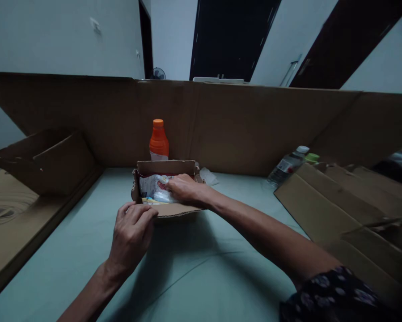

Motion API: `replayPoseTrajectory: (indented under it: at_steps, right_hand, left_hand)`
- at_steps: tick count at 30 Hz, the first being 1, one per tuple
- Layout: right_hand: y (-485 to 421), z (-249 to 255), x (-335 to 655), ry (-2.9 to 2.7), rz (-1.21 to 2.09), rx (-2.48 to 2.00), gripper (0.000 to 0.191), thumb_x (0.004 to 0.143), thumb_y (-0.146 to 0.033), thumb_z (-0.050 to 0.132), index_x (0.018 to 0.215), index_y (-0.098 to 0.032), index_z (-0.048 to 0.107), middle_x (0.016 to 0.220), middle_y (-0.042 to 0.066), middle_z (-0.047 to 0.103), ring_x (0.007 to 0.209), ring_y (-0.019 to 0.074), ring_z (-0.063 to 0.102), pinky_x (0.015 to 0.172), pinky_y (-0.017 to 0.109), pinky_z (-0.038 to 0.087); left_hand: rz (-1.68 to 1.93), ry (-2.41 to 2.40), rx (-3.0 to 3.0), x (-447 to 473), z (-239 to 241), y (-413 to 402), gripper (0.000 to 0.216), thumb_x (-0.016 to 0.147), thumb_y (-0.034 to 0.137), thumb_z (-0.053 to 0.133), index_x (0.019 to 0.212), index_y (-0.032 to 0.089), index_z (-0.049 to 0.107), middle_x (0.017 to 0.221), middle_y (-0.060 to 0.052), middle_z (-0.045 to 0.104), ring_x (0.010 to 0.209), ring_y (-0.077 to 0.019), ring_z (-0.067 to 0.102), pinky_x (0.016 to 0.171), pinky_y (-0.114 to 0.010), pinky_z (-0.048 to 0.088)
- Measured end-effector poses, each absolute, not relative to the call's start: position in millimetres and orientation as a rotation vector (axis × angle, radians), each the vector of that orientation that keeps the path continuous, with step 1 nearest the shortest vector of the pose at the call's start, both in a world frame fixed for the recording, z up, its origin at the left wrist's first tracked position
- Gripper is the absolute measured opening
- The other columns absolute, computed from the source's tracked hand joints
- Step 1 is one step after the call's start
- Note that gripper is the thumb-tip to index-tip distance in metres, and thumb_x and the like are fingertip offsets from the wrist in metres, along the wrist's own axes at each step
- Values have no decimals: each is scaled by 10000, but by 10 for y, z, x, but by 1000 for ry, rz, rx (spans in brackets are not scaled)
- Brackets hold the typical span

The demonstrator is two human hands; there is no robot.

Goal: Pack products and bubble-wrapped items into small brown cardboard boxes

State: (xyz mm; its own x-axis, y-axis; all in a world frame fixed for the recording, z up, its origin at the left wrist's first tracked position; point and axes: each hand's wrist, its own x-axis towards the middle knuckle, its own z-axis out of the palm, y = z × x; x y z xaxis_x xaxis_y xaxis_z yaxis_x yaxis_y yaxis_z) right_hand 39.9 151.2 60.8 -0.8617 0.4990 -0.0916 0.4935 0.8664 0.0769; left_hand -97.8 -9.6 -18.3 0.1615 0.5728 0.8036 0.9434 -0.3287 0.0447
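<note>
A small open cardboard box (177, 209) stands in front of me on the pale green surface, its front wall tilted toward me. My left hand (132, 228) has its fingers curled over the box's front left corner, thumb and fingers together on the cardboard edge. Inside the box, my right hand (184, 187) is closed at a shiny clear plastic packet (163, 193); the fingertips are partly hidden. Printed white wrapping (147, 184) lies beside the packet. Something yellow (149, 201) shows low by the front wall.
Behind the box stands an orange bottle (158, 139) against a cardboard wall (237, 125). At right, a clear bottle (286, 166) leans by cardboard boxes (324, 201). Crumpled clear plastic (209, 176) lies right of the small box. Another open box (53, 165) sits at left.
</note>
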Motion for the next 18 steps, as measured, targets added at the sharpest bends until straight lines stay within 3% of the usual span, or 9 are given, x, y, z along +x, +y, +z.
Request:
replayPoseTrajectory:
  at_steps: [7,11,15,18]
  right_hand:
    - [1600,501,452,3003,143,754,252,987,-171,467,1118,-149,681,1135,157,730,1054,285,674,788,320,449]
    - [1590,462,364,3001,62,607,227,969,-140,515,1117,-150,686,1082,135,744,990,248,685,783,300,451]
    - [1580,578,721,3326,-81,654,167,911,-167,625,1052,-180,714,1141,88,730,1032,223,671,873,323,452]
    - [1481,513,1335,3768,-285,1131,120,913,-177,601,963,-188,709,1096,71,733,1056,214,659,919,358,455]
  left_hand:
    - [-1079,-1457,-1959,-981,-250,-71,194,887,66,554,1022,193,611,963,-79,683,930,-242,608,910,-435,456]
    - [-1086,-1479,-1939,-958,-262,-100,223,882,72,562,1049,212,608,993,-79,671,960,-249,609,924,-441,462]
    - [-1256,-1569,-1775,-1000,-258,-180,421,880,154,606,1292,207,541,1255,-149,592,1186,-306,559,1015,-499,449]
    - [-1452,-1760,-1659,-1153,-348,-234,609,866,316,649,1430,204,450,1358,-159,539,1232,-340,543,1028,-537,459]
